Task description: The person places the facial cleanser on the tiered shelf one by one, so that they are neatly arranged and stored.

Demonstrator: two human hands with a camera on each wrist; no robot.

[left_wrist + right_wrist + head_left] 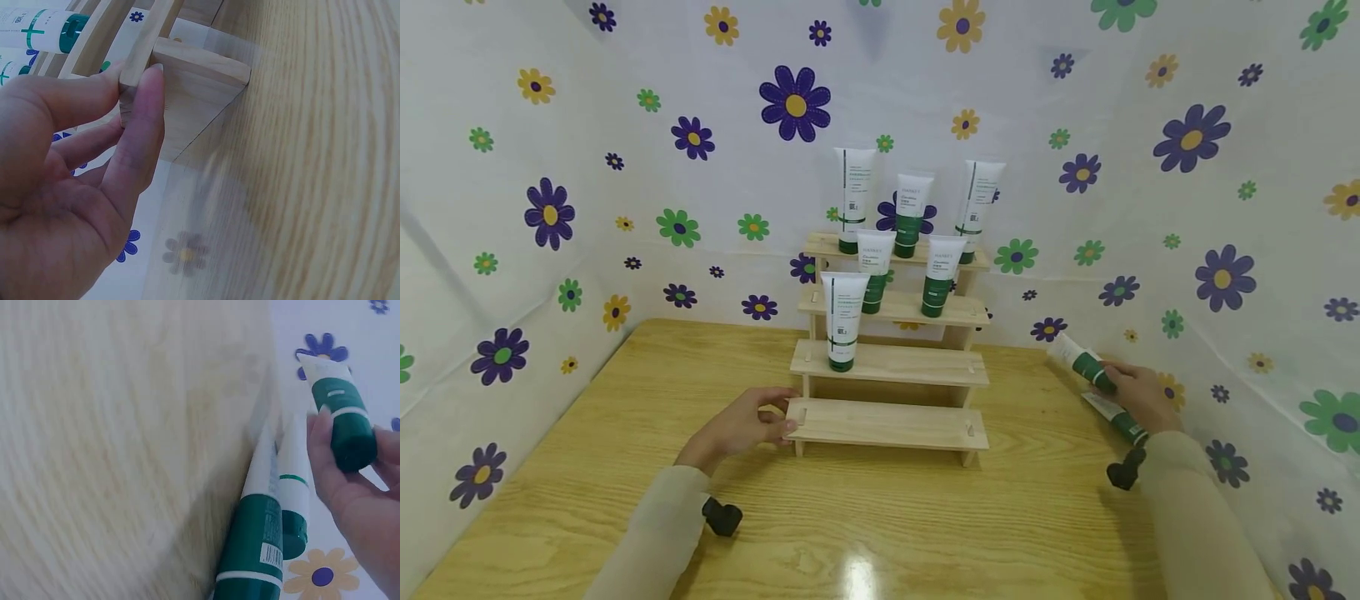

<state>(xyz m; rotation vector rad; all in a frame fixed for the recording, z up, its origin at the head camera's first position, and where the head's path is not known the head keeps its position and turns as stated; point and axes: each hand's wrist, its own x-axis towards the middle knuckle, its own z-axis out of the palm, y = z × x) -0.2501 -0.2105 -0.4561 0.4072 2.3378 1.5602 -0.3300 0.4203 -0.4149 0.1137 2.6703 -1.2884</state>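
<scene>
A stepped wooden display stand [887, 423] is in the middle of the head view. My left hand [741, 429] pinches the left end of its lowest step, thumb on top and fingers beneath, as the left wrist view shows. At the right, my right hand [1142, 398] grips a white-and-green squeeze tube [342, 403] near its cap and keeps it raised. Below it lie two more tubes: one with a wide green band [253, 525], and a mostly white one [294, 503] beside it. White-and-green tubes stand cap-down on the stand: three on the top step, two on the second, one tube [844, 321] on the third.
The stand rests on a wood-grain table [880, 508]. A white flower-patterned cloth [730, 183] hangs behind it and along both sides, close to my right hand. Dark wrist cameras [722, 517] are strapped to both sleeves.
</scene>
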